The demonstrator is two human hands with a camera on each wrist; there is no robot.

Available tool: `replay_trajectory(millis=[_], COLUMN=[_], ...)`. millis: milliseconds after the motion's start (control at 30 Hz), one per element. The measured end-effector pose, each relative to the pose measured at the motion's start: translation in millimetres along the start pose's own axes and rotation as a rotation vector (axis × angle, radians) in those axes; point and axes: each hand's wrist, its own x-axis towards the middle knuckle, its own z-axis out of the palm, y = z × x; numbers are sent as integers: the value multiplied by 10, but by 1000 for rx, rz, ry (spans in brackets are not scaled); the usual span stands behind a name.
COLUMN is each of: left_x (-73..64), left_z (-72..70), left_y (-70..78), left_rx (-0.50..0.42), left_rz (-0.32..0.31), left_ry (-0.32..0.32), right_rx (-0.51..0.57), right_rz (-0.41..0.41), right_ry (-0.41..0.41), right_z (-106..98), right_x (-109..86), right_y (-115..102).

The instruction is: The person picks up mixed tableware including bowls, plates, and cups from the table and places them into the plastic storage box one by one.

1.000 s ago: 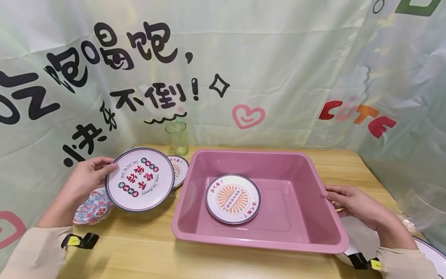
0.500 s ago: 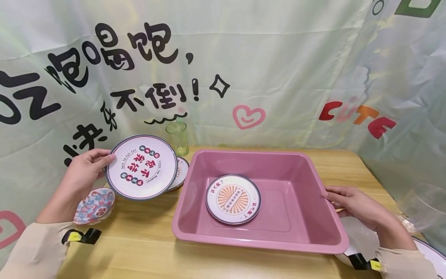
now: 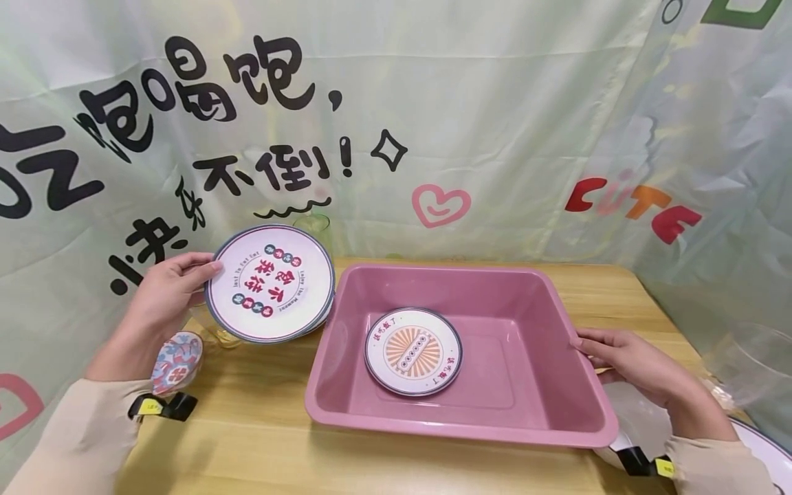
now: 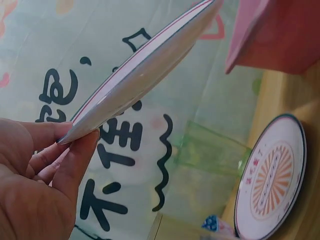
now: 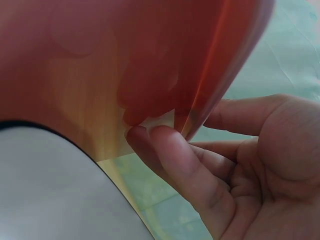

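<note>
My left hand [image 3: 176, 289] pinches the edge of a white plate [image 3: 269, 283] with red lettering and a blue rim, holding it tilted above the table's left side. The left wrist view shows the plate [image 4: 145, 75] edge-on between thumb and fingers, with another plate [image 4: 272, 180] on the table beyond it. A pink plastic basin [image 3: 495, 354] stands in the middle. Inside it, toward the left, lies a smaller plate [image 3: 413, 352] with an orange sunburst. My right hand [image 3: 640, 375] grips the basin's right rim, fingers curled around its edge in the right wrist view.
A patterned bowl [image 3: 177, 363] sits at the left, below my left wrist. Behind the held plate stands a green glass [image 3: 318, 225]. A clear container [image 3: 751, 364] and part of a large plate [image 3: 764, 450] are at the right. A printed curtain [image 3: 507, 124] hangs behind the wooden table [image 3: 260, 433].
My left hand has raised the lettered plate and carried it a little to the right, so it now covers most of the plate behind it. My right hand and the basin stay put.
</note>
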Motion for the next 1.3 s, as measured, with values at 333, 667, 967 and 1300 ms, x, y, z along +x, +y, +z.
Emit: replay_trajectory(millis=[333,667,967,1300], left_x=[97,196,273,330], left_z=[222,469,787,1035], left_y=[11,116,153,138], left_rx=[-108,-86,-110,-169], left_rz=[-14,-70,-61,-33], left_ry=[-36,-53,-94,-129], right_rx=[-19,-74,-239,-343], right_rz=[-1,22,12,-50], right_ry=[11,19,140,227], right_z=[13,-5,-71,-29], right_x=[-14,-17,-32,84], right_y=[2,-73,-297,-717])
